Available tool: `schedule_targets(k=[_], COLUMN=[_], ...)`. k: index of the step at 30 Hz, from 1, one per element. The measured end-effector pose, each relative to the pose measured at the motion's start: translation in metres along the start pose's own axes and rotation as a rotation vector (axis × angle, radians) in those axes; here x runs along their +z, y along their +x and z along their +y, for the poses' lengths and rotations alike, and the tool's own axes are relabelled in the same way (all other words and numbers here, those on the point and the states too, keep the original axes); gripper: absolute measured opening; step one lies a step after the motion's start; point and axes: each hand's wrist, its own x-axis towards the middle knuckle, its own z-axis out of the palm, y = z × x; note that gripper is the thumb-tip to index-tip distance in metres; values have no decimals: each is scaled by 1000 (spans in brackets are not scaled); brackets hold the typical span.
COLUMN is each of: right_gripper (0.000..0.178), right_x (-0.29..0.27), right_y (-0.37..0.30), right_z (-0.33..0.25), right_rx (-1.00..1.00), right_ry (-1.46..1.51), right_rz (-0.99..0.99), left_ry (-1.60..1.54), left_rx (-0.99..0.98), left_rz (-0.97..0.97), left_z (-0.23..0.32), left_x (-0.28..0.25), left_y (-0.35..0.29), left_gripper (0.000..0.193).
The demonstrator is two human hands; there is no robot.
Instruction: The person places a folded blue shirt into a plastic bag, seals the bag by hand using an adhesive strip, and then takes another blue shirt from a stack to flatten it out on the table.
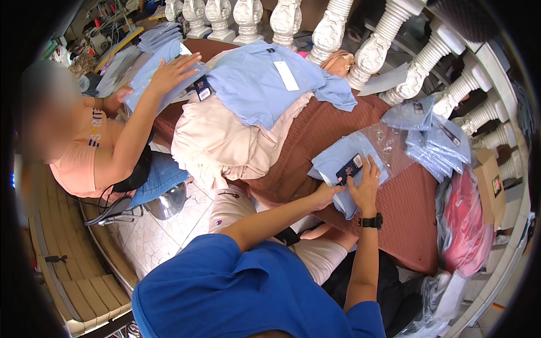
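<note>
A folded light blue shirt (pixel 323 160) with a dark hang tag (pixel 349 169) lies before me on the brown cover, at the right. A clear plastic bag (pixel 391 141) is at its far right side. My left hand (pixel 328 196) grips the shirt's near left edge, its lower fingers partly hidden. With fingers stretched apart, my right hand (pixel 366 185) rests on the shirt beside the tag; a dark watch (pixel 370 221) is on that wrist.
A spread light blue shirt (pixel 248 73) tops a pale pink cloth pile (pixel 220 141). At left, a co-worker's hand (pixel 176 73) rests on a bagged blue garment (pixel 147 81). Bagged blue shirts (pixel 437 147), a bagged red garment (pixel 466 225) and a cardboard box (pixel 489 183) stand right. White balusters (pixel 329 34) line the back.
</note>
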Motion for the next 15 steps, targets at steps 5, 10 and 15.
schedule_targets(k=[5, 10, 15], right_gripper=[62, 55, 49], right_x=[17, 23, 26], right_y=[13, 21, 24], right_z=[8, 12, 20], right_rx=[11, 52, 65], right_ry=[-268, -440, -527], right_rz=[41, 53, 157], left_ry=[30, 24, 22], left_rx=[-11, -23, -11], left_rz=[-30, -22, 1], left_z=[-5, -4, -6], left_x=[6, 6, 2], left_y=[2, 1, 2], left_gripper=[50, 43, 49])
